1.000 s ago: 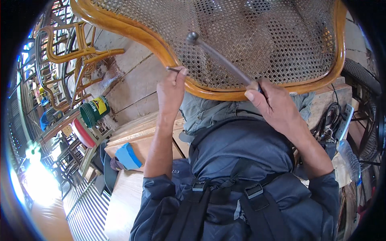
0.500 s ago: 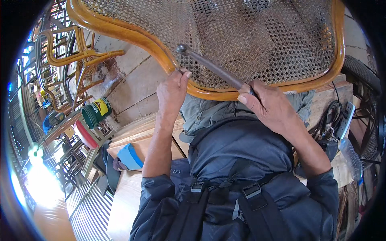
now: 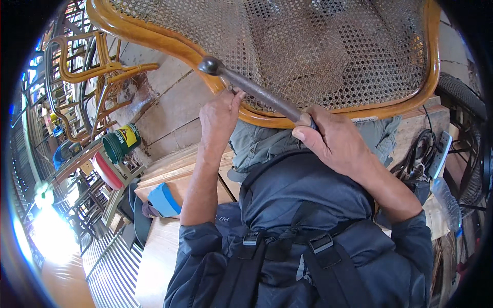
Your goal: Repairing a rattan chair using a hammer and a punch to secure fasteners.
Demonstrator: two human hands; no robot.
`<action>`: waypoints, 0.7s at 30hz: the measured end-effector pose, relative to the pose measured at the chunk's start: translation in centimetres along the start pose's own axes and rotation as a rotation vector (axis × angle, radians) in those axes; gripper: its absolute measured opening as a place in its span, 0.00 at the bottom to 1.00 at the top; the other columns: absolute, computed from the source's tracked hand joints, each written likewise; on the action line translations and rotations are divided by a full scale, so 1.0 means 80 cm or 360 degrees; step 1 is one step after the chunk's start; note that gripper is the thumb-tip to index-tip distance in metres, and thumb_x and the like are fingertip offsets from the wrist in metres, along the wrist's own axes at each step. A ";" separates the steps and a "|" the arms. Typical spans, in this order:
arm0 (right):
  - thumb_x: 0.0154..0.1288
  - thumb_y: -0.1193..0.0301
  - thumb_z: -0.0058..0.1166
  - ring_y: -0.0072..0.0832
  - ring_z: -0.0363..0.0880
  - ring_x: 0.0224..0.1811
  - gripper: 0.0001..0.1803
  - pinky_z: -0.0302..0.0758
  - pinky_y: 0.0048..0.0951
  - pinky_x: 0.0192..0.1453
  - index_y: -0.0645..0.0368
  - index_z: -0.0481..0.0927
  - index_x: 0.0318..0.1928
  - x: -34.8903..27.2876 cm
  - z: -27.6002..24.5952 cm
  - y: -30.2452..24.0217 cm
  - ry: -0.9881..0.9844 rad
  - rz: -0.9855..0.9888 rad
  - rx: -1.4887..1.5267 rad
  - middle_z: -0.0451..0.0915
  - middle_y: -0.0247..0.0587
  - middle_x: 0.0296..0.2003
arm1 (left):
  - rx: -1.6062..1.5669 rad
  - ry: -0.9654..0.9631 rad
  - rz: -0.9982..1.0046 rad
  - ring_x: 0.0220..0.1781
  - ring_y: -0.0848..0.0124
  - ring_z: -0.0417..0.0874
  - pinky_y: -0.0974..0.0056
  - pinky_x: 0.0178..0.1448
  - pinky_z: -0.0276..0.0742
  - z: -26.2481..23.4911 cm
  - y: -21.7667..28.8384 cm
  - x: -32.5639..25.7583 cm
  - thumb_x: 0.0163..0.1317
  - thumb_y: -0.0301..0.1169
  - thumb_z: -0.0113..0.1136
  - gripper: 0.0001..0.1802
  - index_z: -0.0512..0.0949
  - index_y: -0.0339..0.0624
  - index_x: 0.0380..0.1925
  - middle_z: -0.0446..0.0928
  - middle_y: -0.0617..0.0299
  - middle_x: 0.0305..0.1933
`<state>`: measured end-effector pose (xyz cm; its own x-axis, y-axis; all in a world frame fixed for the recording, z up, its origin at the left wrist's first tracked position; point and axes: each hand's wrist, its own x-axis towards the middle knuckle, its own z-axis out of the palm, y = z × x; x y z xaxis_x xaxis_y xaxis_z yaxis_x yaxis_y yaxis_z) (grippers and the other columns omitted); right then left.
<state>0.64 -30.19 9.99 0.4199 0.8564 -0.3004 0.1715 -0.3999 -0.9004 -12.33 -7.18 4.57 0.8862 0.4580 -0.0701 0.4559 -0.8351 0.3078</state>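
Head view:
1. Left hand [image 3: 218, 114] pinches a small metal pin [image 3: 235, 92], mostly hidden; a careless swing could bring the metal tool [image 3: 259, 94] upon this hand.
2. Right hand [image 3: 335, 136] is closed around that tool; a loose grip might let it slip.
3. Wooden frame [image 3: 154, 38] lies beneath; a falling tool could dent it, or tear the woven cane [image 3: 313, 61] inside.

2 bare forearms [image 3: 202, 187] extended, left hand [image 3: 220, 114] pinching, right hand [image 3: 336, 139] clenched
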 end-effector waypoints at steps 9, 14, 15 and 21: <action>0.67 0.54 0.47 0.52 0.78 0.30 0.22 0.73 0.44 0.32 0.65 0.72 0.34 0.011 -0.004 0.030 0.0236 0.0006 0.0019 0.76 0.57 0.24 | -0.0546 -0.0129 -0.0474 0.33 0.53 0.81 0.56 0.35 0.75 -0.013 0.001 0.013 0.62 0.39 0.56 0.12 0.80 0.43 0.35 0.79 0.49 0.30; 0.68 0.53 0.46 0.53 0.78 0.29 0.23 0.73 0.44 0.31 0.65 0.72 0.34 0.011 -0.006 0.039 0.0249 0.0088 -0.0021 0.75 0.57 0.22 | -0.0185 -0.0142 -0.0295 0.35 0.53 0.82 0.57 0.38 0.76 -0.018 0.008 0.023 0.63 0.40 0.54 0.13 0.81 0.45 0.36 0.80 0.52 0.33; 0.68 0.53 0.46 0.53 0.78 0.28 0.23 0.72 0.45 0.31 0.65 0.71 0.34 0.010 -0.006 0.037 0.0223 0.0090 0.0011 0.75 0.57 0.22 | -0.0182 -0.0147 -0.0294 0.35 0.53 0.82 0.57 0.38 0.76 -0.018 0.008 0.022 0.63 0.40 0.54 0.13 0.81 0.45 0.36 0.80 0.52 0.33; 0.67 0.53 0.46 0.54 0.77 0.28 0.24 0.72 0.46 0.31 0.66 0.71 0.34 0.007 0.001 0.042 0.0188 0.0056 0.0014 0.75 0.58 0.21 | -0.0068 -0.0138 -0.0148 0.35 0.53 0.81 0.55 0.37 0.76 -0.011 0.002 0.018 0.62 0.41 0.54 0.13 0.81 0.45 0.35 0.80 0.51 0.33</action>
<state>1.39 -31.01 6.79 0.5276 0.7972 -0.2934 0.1471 -0.4259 -0.8927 -11.05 -6.41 5.37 0.8449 0.5033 -0.1813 0.5341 -0.7756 0.3363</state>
